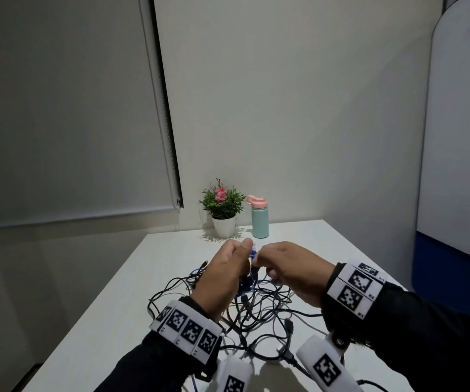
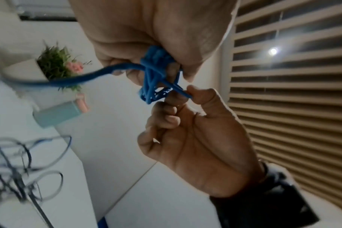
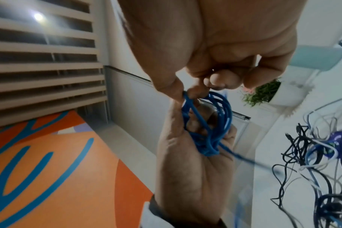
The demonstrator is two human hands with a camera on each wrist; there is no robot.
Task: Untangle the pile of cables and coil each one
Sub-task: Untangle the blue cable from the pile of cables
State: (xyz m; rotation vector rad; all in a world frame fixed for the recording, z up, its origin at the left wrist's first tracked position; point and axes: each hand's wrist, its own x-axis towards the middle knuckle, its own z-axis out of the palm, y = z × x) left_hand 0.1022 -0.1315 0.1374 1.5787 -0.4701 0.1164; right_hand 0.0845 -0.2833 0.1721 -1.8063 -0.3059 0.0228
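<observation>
Your blue cable (image 2: 152, 80) could slip loose and unwind, because its free strand trails back into the cable pile (image 1: 245, 315) on the white table (image 1: 115, 306). Your left hand (image 1: 222, 275) grips the small coil; your right hand (image 1: 290, 267) pinches one strand, both raised above the pile.

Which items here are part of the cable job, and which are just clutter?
In the job:
- blue cable, partly coiled, held in left hand and pinched by right hand
- tangled cable pile on the white table

Just lying about:
- potted plant with a pink flower
- mint water bottle with a pink lid
</observation>
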